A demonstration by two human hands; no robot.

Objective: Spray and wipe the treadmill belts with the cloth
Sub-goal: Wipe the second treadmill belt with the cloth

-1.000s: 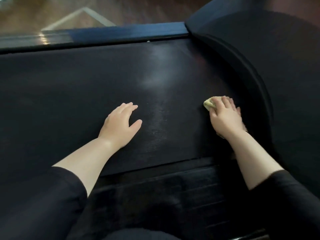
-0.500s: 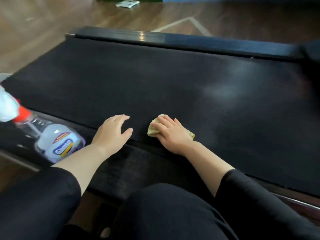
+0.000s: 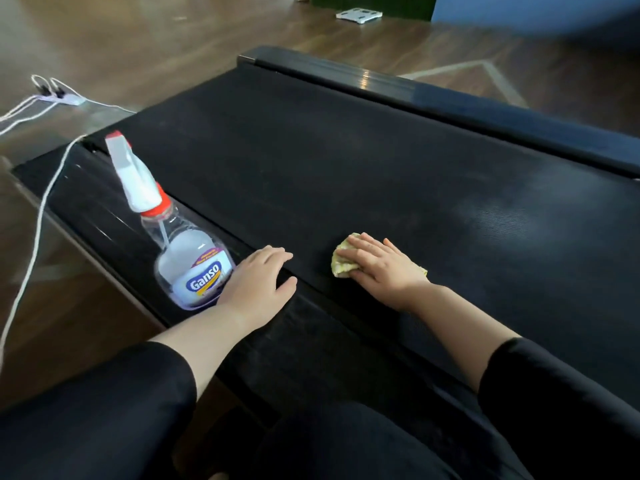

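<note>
The right hand (image 3: 384, 268) has slid the cloth (image 3: 341, 263) a long way along the treadmill belt (image 3: 346, 161) since a second ago, from the far right end to a spot near the left hand (image 3: 258, 284), and the view has swung left so the spray bottle (image 3: 180, 244) now shows. The yellow cloth is bunched up under the right hand's palm and fingers (image 3: 363, 242), flat on the belt near its front edge. That grip is closed down on the cloth, pressing it. A bit of cloth sticks out on both sides of the hand. The left hand lies flat and open, holding nothing, on the side rail (image 3: 311, 323), just beside the bottle. The bottle stands on the rail and looks about half full. I think the wiping is partly done. A pale shiny patch (image 3: 495, 216) on the belt to the right may be wet spray or just light. The far left end of the belt looks dull and may still need a wipe. White cables (image 3: 31, 216) lie on the wooden floor (image 3: 138, 36) to the left.
</note>
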